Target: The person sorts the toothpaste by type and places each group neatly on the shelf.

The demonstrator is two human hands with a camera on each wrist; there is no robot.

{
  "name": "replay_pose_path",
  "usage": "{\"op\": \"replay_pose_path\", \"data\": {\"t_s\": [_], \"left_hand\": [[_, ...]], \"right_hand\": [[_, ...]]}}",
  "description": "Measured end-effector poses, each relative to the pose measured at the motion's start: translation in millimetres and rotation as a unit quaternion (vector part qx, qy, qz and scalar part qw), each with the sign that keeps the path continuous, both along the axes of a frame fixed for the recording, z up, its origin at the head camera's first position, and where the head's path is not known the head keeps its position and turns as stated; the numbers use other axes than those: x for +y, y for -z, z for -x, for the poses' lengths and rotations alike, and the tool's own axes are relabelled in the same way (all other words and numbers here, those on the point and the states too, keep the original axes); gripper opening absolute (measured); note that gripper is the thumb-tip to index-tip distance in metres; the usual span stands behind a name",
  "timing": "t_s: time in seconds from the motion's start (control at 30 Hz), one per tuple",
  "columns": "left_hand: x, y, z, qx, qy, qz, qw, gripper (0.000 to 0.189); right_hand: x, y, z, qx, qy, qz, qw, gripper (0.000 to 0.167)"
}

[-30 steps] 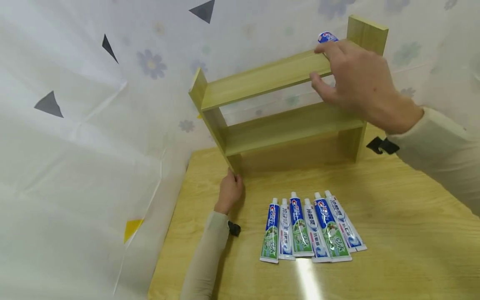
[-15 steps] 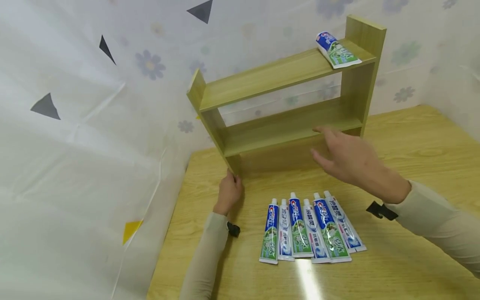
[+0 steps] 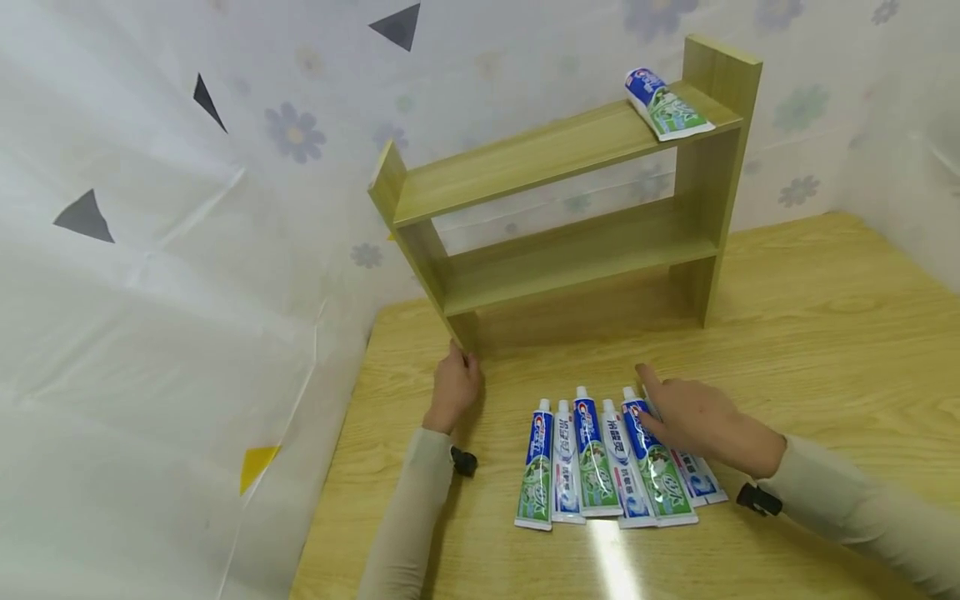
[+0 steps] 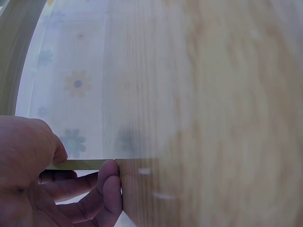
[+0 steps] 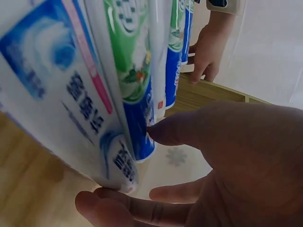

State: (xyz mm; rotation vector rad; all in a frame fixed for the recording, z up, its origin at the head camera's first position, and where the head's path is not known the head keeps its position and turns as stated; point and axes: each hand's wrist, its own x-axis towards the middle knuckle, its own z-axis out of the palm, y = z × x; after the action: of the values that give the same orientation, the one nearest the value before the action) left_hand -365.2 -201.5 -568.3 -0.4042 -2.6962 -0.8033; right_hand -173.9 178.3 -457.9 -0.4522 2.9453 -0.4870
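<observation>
My left hand [image 3: 454, 385] grips the lower front edge of the left side panel of a wooden shelf rack [image 3: 555, 162]; in the left wrist view, thumb and fingers lie on either side of the panel edge [image 4: 80, 164]. Several toothpaste tubes lie in a row below the rack, caps towards it. My right hand [image 3: 701, 421] is over the rightmost white toothpaste tube [image 3: 699, 482], partly covering it. In the right wrist view its fingers touch that tube's cap end, while the thumb overlaps the neighbouring blue-green tube [image 5: 135, 85], a gap between thumb and fingers.
A blue-green toothpaste tube [image 3: 667, 107] lies slanted on the rack's top shelf at the right end, its flat end reaching the front edge. The wooden table [image 3: 825, 350] meets a white patterned wall covering [image 3: 180, 350] at the left and back.
From the top shelf, my right hand has come down to the rightmost tube on the table, leaving the blue-green tube up there. My left hand keeps its grip on the rack.
</observation>
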Motion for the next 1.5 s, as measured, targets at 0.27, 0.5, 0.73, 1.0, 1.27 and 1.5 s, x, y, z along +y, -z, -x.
{"op": "replay_pose_path", "data": {"t_s": [0.27, 0.5, 0.73, 1.0, 1.27, 1.5], "left_hand": [[-6.1, 16.7, 11.1, -0.009, -0.001, 0.003, 1.0000, 0.016], [-7.1, 17.5, 14.2, -0.012, 0.007, 0.011, 0.9998, 0.020], [-4.4, 12.9, 11.1, -0.012, 0.004, 0.023, 0.9997, 0.032], [-2.5, 1.4, 0.0, -0.014, 0.013, 0.009, 0.9998, 0.041], [-5.9, -2.7, -1.5, -0.045, 0.035, -0.004, 0.9984, 0.052], [-7.7, 10.9, 8.7, -0.028, 0.038, 0.009, 0.9988, 0.048]], "right_hand": [[5.0, 2.4, -0.8, -0.050, 0.017, 0.017, 0.9984, 0.082], [12.0, 7.8, -2.7, -0.092, 0.010, 0.052, 0.9943, 0.081], [17.3, 10.3, -5.0, -0.102, 0.008, 0.066, 0.9926, 0.087], [20.9, 19.0, -5.6, -0.061, 0.010, 0.068, 0.9958, 0.089], [16.0, 0.5, 7.8, -0.029, 0.010, 0.099, 0.9947, 0.090], [16.9, -27.1, 23.6, -0.012, 0.009, 0.087, 0.9961, 0.090]]}}
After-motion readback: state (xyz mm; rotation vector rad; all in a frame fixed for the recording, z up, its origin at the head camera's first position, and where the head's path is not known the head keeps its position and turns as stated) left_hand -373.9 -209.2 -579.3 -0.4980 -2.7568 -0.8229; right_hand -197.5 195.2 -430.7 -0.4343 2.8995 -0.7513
